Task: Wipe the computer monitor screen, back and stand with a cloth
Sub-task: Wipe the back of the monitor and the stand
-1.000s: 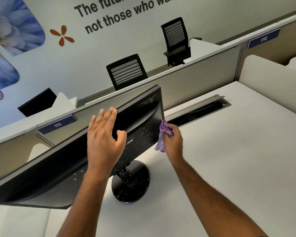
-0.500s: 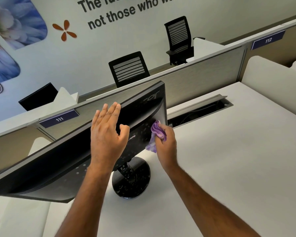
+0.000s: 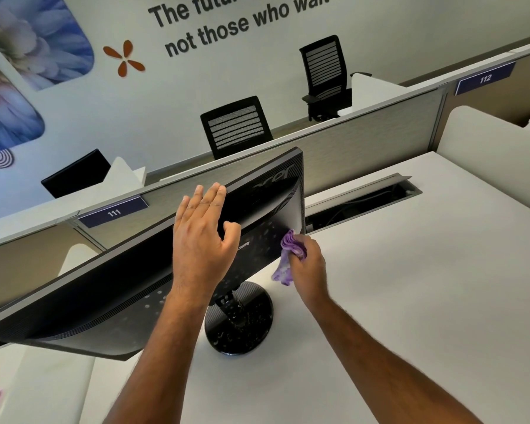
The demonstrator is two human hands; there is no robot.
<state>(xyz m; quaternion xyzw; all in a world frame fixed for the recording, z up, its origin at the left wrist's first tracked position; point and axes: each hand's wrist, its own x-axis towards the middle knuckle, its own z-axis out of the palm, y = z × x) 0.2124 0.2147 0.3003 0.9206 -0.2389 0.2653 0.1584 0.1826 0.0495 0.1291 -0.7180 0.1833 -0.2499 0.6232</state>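
Office: numbered cubicle partitions (image 3: 364, 142), chairs (image 3: 236, 127)

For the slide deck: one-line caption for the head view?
Left hand steadies the monitor from behind while the right hand wipes its back with a purple cloth.

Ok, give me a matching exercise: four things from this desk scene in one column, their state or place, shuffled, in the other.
1. left hand
2. purple cloth
3. round stand base
4. sign 111

A. on the partition
B. bunched in the right hand
C. flat on the monitor back
D. speckled, on the white desk

Pairs: 1-C, 2-B, 3-D, 4-A
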